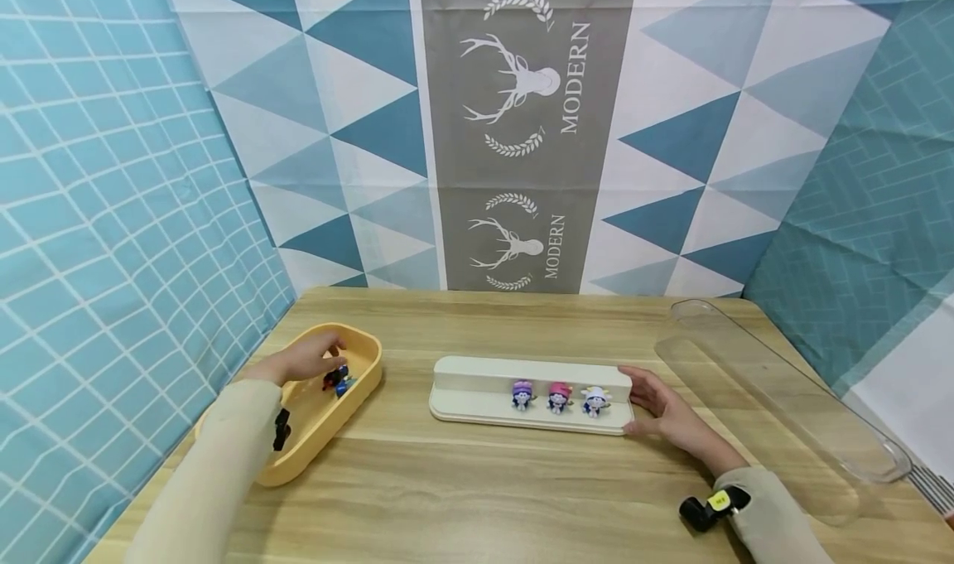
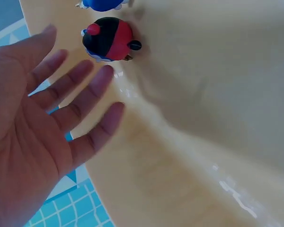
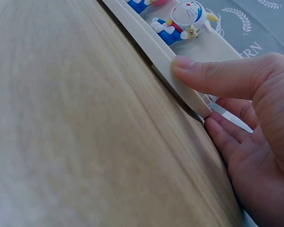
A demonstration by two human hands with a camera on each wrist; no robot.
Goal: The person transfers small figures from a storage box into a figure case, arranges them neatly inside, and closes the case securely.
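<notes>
My left hand (image 1: 307, 357) reaches into the yellow-orange tray (image 1: 328, 431) with its fingers spread and nothing between them. Close to its fingertips in the left wrist view lies a small figurine with a black-and-red cap (image 2: 109, 39); a blue figurine (image 2: 102, 4) is partly cut off beside it. On the white stepped display stand (image 1: 477, 402), three figurines stand in a row: one in a purple hat (image 1: 522, 393), one in a pink hat (image 1: 559, 397) and one in a white hat (image 1: 595, 400). Gripping the stand's right end is my right hand (image 1: 671, 415), thumb on its edge.
A long clear plastic cover (image 1: 782, 382) lies on the right of the wooden table (image 1: 462, 498). Patterned cloth (image 1: 514, 175) hangs behind the table, and blue checked cloth (image 1: 112, 216) lines the left side.
</notes>
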